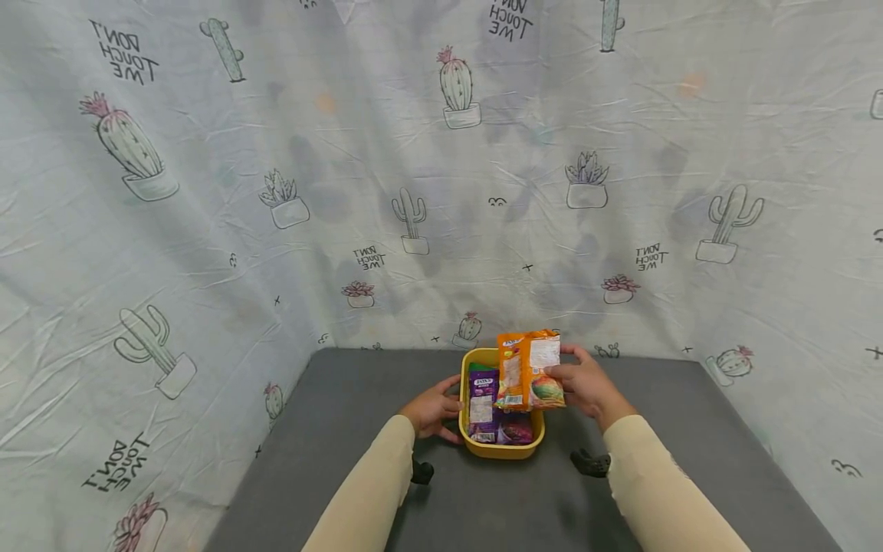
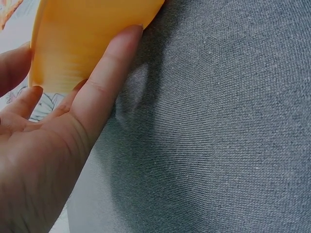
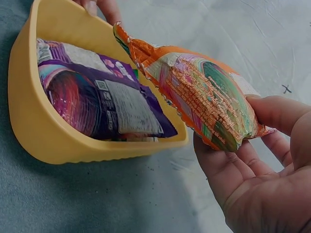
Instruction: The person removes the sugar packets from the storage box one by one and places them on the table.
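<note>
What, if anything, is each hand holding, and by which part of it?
The right hand pinches an orange packet by its right edge, seen from the head. The left hand holds the yellow tub by its left side, at the rim.

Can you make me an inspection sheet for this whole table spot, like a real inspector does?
Surface: grey table.
Job's things: yellow tub with a purple packet inside; orange packet raised, partly hiding the tub in the head view.
Clutter: nothing seen.
Hands: left hand holds the tub's side; right hand pinches the orange packet. Black pieces by the sleeves.
Cables: nothing seen.
Surroundings: pale cloth with cactus drawings.
</note>
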A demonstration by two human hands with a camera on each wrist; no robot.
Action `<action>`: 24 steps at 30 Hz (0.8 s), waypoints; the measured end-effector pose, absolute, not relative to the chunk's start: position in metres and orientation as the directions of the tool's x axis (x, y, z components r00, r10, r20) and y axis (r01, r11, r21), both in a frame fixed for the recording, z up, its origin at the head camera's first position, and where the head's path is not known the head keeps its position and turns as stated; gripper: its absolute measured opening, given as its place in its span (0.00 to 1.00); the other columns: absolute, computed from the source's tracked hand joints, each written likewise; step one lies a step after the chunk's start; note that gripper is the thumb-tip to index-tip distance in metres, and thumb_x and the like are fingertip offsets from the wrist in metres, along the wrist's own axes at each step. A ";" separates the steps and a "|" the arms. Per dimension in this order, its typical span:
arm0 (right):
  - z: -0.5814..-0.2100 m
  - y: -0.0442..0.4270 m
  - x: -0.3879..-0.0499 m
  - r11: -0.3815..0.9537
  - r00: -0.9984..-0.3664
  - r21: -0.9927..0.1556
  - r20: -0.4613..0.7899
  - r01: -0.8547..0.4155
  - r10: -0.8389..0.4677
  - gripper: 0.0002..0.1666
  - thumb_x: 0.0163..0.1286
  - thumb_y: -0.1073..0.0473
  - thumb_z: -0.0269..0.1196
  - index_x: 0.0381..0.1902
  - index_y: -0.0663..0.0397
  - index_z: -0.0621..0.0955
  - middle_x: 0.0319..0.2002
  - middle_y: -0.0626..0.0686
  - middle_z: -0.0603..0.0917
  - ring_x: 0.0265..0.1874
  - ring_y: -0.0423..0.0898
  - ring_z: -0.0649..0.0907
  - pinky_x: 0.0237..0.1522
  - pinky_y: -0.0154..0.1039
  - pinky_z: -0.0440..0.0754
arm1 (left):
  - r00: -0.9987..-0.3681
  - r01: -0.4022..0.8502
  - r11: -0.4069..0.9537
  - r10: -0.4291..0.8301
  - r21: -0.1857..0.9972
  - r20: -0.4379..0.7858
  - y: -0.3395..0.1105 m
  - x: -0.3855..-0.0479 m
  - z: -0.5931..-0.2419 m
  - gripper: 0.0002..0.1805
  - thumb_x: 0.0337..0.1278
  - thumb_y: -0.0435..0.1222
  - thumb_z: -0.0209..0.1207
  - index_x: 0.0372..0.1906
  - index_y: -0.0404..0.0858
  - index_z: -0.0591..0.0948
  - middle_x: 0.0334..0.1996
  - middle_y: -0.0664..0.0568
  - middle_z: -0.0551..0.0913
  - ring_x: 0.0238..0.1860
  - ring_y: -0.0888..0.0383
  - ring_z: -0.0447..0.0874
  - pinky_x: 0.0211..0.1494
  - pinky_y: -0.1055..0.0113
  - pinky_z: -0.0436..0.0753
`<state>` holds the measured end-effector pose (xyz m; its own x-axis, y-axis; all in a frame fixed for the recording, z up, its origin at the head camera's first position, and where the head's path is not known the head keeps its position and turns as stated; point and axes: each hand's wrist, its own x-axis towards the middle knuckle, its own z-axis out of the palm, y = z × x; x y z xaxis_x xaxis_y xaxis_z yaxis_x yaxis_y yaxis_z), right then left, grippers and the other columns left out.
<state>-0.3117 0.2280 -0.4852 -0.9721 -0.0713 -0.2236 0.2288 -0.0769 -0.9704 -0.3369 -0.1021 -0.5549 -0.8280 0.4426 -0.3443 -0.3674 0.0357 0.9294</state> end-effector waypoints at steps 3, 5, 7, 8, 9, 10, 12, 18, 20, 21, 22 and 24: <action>-0.485 0.232 -0.310 -0.083 -0.973 -0.970 -0.223 0.227 -0.060 0.41 0.82 0.64 0.65 0.82 0.56 0.57 0.57 0.67 0.83 0.45 0.55 0.90 0.44 0.54 0.91 | -0.827 -0.369 0.035 0.445 0.929 -0.345 -0.103 -0.336 -0.555 0.43 0.78 0.26 0.57 0.90 0.44 0.55 0.78 0.32 0.67 0.73 0.30 0.71 0.46 0.29 0.86; -0.484 0.235 -0.309 -0.085 -0.974 -0.971 -0.221 0.224 -0.052 0.41 0.82 0.65 0.65 0.82 0.56 0.56 0.56 0.66 0.84 0.45 0.55 0.90 0.44 0.54 0.91 | -0.827 -0.366 0.038 0.445 0.930 -0.344 -0.104 -0.336 -0.554 0.43 0.78 0.26 0.57 0.90 0.44 0.54 0.78 0.31 0.67 0.72 0.30 0.72 0.45 0.29 0.86; -0.484 0.238 -0.308 -0.085 -0.975 -0.972 -0.217 0.220 -0.046 0.41 0.82 0.65 0.64 0.83 0.57 0.56 0.55 0.65 0.85 0.44 0.54 0.91 0.43 0.53 0.91 | -0.828 -0.365 0.040 0.444 0.930 -0.344 -0.104 -0.335 -0.554 0.43 0.78 0.26 0.57 0.90 0.44 0.55 0.78 0.31 0.67 0.72 0.30 0.72 0.45 0.29 0.87; -0.484 0.240 -0.308 -0.085 -0.976 -0.972 -0.214 0.217 -0.043 0.41 0.82 0.65 0.64 0.83 0.57 0.56 0.54 0.64 0.85 0.43 0.54 0.91 0.43 0.53 0.91 | -0.828 -0.365 0.041 0.443 0.930 -0.344 -0.104 -0.335 -0.554 0.43 0.78 0.26 0.57 0.90 0.44 0.55 0.78 0.31 0.67 0.72 0.30 0.72 0.45 0.29 0.87; -0.484 0.242 -0.307 -0.085 -0.977 -0.973 -0.212 0.214 -0.040 0.41 0.82 0.65 0.64 0.83 0.57 0.56 0.53 0.63 0.86 0.43 0.53 0.91 0.42 0.53 0.91 | -0.828 -0.364 0.042 0.442 0.931 -0.344 -0.104 -0.335 -0.554 0.43 0.79 0.26 0.57 0.90 0.44 0.55 0.78 0.31 0.67 0.72 0.30 0.72 0.45 0.29 0.87; -0.484 0.244 -0.307 -0.087 -0.977 -0.973 -0.209 0.212 -0.038 0.41 0.82 0.65 0.64 0.83 0.57 0.56 0.52 0.62 0.86 0.42 0.53 0.91 0.42 0.52 0.91 | -0.829 -0.363 0.043 0.442 0.931 -0.343 -0.104 -0.334 -0.554 0.43 0.79 0.26 0.57 0.90 0.44 0.55 0.78 0.31 0.67 0.72 0.30 0.72 0.45 0.29 0.87; -0.484 0.248 -0.306 -0.093 -0.978 -0.974 -0.206 0.209 -0.037 0.41 0.83 0.65 0.64 0.83 0.57 0.55 0.50 0.61 0.87 0.41 0.53 0.91 0.41 0.52 0.92 | -0.829 -0.361 0.045 0.443 0.931 -0.343 -0.104 -0.334 -0.554 0.43 0.79 0.26 0.57 0.90 0.44 0.54 0.78 0.31 0.67 0.72 0.30 0.72 0.45 0.29 0.87; -0.485 0.260 -0.302 -0.116 -0.979 -0.972 -0.203 0.205 -0.033 0.42 0.84 0.64 0.63 0.83 0.56 0.53 0.49 0.59 0.86 0.40 0.53 0.91 0.41 0.52 0.92 | -0.831 -0.357 0.054 0.438 0.932 -0.343 -0.104 -0.332 -0.553 0.43 0.79 0.27 0.58 0.90 0.44 0.53 0.78 0.32 0.67 0.73 0.29 0.71 0.44 0.29 0.87; -0.486 0.264 -0.302 -0.120 -0.978 -0.971 -0.205 0.206 -0.026 0.42 0.84 0.64 0.63 0.83 0.56 0.53 0.49 0.59 0.86 0.40 0.53 0.91 0.40 0.51 0.92 | -0.832 -0.357 0.056 0.434 0.932 -0.345 -0.104 -0.332 -0.553 0.43 0.79 0.27 0.58 0.90 0.44 0.54 0.78 0.32 0.67 0.73 0.29 0.71 0.44 0.29 0.87; -0.487 0.266 -0.301 -0.124 -0.978 -0.970 -0.210 0.211 -0.020 0.42 0.84 0.64 0.64 0.83 0.55 0.53 0.48 0.58 0.86 0.40 0.53 0.92 0.40 0.51 0.92 | -0.832 -0.358 0.057 0.433 0.932 -0.346 -0.104 -0.331 -0.553 0.43 0.79 0.27 0.58 0.90 0.44 0.54 0.78 0.32 0.67 0.73 0.29 0.70 0.44 0.29 0.87; -0.488 0.268 -0.301 -0.127 -0.977 -0.968 -0.215 0.215 -0.014 0.42 0.83 0.64 0.64 0.83 0.55 0.53 0.48 0.58 0.86 0.39 0.52 0.91 0.40 0.51 0.92 | -0.833 -0.358 0.057 0.431 0.932 -0.346 -0.104 -0.331 -0.552 0.43 0.79 0.27 0.58 0.90 0.44 0.54 0.78 0.32 0.67 0.73 0.29 0.70 0.44 0.29 0.87; -0.489 0.273 -0.300 -0.135 -0.975 -0.966 -0.223 0.221 -0.007 0.42 0.83 0.64 0.64 0.83 0.55 0.53 0.48 0.57 0.86 0.39 0.52 0.91 0.40 0.51 0.92 | -0.833 -0.357 0.059 0.432 0.932 -0.346 -0.104 -0.331 -0.552 0.43 0.80 0.27 0.58 0.90 0.44 0.54 0.78 0.32 0.67 0.73 0.29 0.70 0.44 0.30 0.87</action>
